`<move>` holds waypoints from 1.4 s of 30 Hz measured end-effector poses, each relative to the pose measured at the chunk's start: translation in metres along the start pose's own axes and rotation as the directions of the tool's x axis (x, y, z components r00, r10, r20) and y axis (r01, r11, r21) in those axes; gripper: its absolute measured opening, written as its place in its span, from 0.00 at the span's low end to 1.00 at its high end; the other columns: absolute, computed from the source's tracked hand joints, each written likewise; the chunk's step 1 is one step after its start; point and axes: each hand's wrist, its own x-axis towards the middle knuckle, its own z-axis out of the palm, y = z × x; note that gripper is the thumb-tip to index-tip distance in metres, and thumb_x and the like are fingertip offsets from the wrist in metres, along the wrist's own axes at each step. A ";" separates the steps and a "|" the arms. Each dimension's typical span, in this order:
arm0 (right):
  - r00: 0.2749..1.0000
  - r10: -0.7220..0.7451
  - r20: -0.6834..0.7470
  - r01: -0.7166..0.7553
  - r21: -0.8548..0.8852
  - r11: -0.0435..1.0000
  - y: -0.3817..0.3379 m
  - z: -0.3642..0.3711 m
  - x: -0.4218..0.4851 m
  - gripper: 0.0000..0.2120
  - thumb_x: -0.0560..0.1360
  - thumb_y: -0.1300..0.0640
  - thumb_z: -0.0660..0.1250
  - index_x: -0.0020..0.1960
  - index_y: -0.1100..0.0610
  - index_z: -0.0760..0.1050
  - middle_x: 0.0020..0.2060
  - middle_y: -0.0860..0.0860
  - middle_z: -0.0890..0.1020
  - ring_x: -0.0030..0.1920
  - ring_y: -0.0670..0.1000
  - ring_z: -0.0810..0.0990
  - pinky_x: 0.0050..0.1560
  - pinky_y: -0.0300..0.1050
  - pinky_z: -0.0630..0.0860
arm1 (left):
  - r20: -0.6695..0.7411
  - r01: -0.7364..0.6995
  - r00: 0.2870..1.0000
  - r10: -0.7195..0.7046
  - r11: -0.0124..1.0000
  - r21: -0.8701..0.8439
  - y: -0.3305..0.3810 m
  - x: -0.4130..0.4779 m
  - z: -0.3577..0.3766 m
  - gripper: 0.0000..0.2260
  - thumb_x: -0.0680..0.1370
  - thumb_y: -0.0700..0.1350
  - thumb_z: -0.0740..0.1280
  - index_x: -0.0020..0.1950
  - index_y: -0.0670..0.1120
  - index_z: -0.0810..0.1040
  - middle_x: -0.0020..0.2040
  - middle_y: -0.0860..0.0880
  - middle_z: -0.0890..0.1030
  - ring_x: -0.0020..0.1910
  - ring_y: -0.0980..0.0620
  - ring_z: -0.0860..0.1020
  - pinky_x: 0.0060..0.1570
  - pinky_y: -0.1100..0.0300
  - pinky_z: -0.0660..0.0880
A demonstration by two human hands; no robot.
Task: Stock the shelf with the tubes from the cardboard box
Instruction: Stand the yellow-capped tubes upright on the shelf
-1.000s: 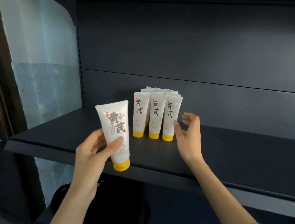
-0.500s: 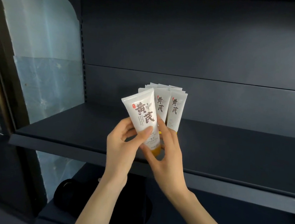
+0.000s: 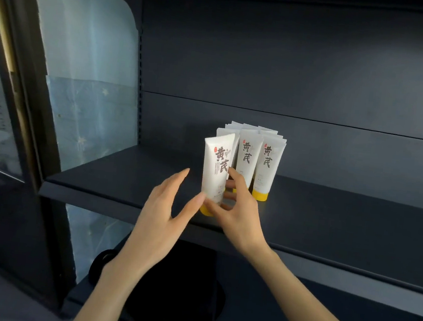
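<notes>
A white tube [image 3: 216, 166] with a yellow cap and dark lettering stands cap-down on the dark shelf [image 3: 113, 183], at the front left of a group of several like tubes [image 3: 266, 164]. My right hand [image 3: 236, 210] pinches its lower part, thumb in front and fingers behind. My left hand [image 3: 164, 221] is just left of it with fingers straight and spread; the thumb tip is near the tube's base. The cardboard box is out of view.
The shelf's dark back panel [image 3: 319, 80] rises behind the tubes. To the left stands a pale blue side panel [image 3: 87, 88]. A black round object [image 3: 164, 287] lies below the shelf. The shelf runs bare to the right of the tubes.
The tube passed from my left hand to my right and now stands on the shelf beside the group. My left hand has let go and opened.
</notes>
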 end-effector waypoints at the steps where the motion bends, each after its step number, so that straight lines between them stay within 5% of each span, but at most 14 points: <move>1: 1.000 0.031 -0.001 -0.031 -0.026 0.999 0.003 0.000 0.008 0.31 0.70 0.54 0.74 0.68 0.43 0.63 0.50 0.36 0.74 0.49 0.39 0.78 0.43 0.29 0.76 | 0.020 -0.001 1.000 -0.002 0.989 0.151 -0.005 -0.002 -0.004 0.33 0.72 0.67 0.53 0.75 0.56 0.58 0.73 0.60 0.63 0.71 0.63 0.59 0.69 0.60 0.60; 4: 0.992 0.124 -0.010 -0.124 -0.073 0.990 0.012 -0.001 0.031 0.33 0.71 0.55 0.74 0.70 0.49 0.61 0.51 0.41 0.73 0.50 0.43 0.78 0.41 0.31 0.76 | 0.102 -0.022 0.994 -0.033 0.864 0.504 -0.015 -0.007 -0.014 0.37 0.72 0.68 0.41 0.78 0.52 0.48 0.78 0.53 0.53 0.76 0.56 0.51 0.75 0.52 0.47; 8: 0.978 0.207 -0.036 -0.210 -0.120 0.970 0.025 0.001 0.053 0.32 0.71 0.56 0.73 0.69 0.52 0.61 0.51 0.44 0.72 0.48 0.44 0.75 0.35 0.29 0.72 | 0.137 -0.029 0.987 -0.082 0.752 0.659 -0.026 -0.015 -0.020 0.40 0.69 0.70 0.30 0.78 0.54 0.44 0.79 0.55 0.48 0.77 0.56 0.47 0.75 0.51 0.43; 13: 0.960 0.270 -0.071 -0.276 -0.114 0.954 0.036 0.008 0.063 0.29 0.71 0.58 0.73 0.67 0.56 0.62 0.58 0.52 0.76 0.55 0.49 0.75 0.50 0.39 0.73 | 0.156 -0.012 0.981 -0.119 0.758 0.652 -0.031 -0.021 -0.023 0.41 0.66 0.70 0.29 0.77 0.55 0.43 0.78 0.57 0.47 0.77 0.57 0.46 0.74 0.50 0.40; 19: 0.948 0.297 -0.114 -0.311 -0.144 0.939 0.038 0.015 0.064 0.26 0.72 0.57 0.73 0.64 0.57 0.64 0.59 0.53 0.75 0.58 0.51 0.75 0.50 0.39 0.72 | 0.161 -0.010 0.980 -0.113 0.790 0.613 -0.031 -0.023 -0.023 0.29 0.75 0.65 0.41 0.74 0.58 0.36 0.78 0.58 0.50 0.77 0.57 0.47 0.75 0.50 0.41; 31: 0.929 0.364 -0.064 -0.368 -0.082 0.926 0.027 -0.007 0.056 0.28 0.72 0.52 0.72 0.66 0.58 0.64 0.57 0.52 0.74 0.57 0.51 0.75 0.52 0.42 0.73 | 0.189 -0.062 0.981 -0.054 0.828 0.557 -0.030 -0.032 -0.028 0.28 0.79 0.61 0.46 0.76 0.57 0.41 0.78 0.58 0.51 0.77 0.58 0.48 0.75 0.51 0.41; 36: 0.973 0.200 -0.113 -0.227 -0.344 0.911 0.010 -0.039 0.020 0.23 0.78 0.48 0.63 0.69 0.56 0.67 0.65 0.50 0.73 0.62 0.48 0.72 0.56 0.41 0.70 | 0.235 -0.124 0.972 -0.018 0.809 0.575 -0.024 -0.033 -0.021 0.27 0.79 0.61 0.45 0.72 0.58 0.35 0.78 0.57 0.49 0.77 0.56 0.47 0.74 0.49 0.40; 42: 0.989 0.129 -0.078 -0.146 -0.719 0.680 0.001 -0.092 -0.060 0.28 0.79 0.41 0.55 0.76 0.50 0.57 0.75 0.47 0.60 0.76 0.49 0.55 0.74 0.51 0.56 | 0.309 -0.204 0.951 0.021 0.792 0.575 -0.012 -0.044 0.004 0.31 0.75 0.64 0.39 0.76 0.56 0.38 0.79 0.56 0.46 0.77 0.55 0.45 0.73 0.47 0.38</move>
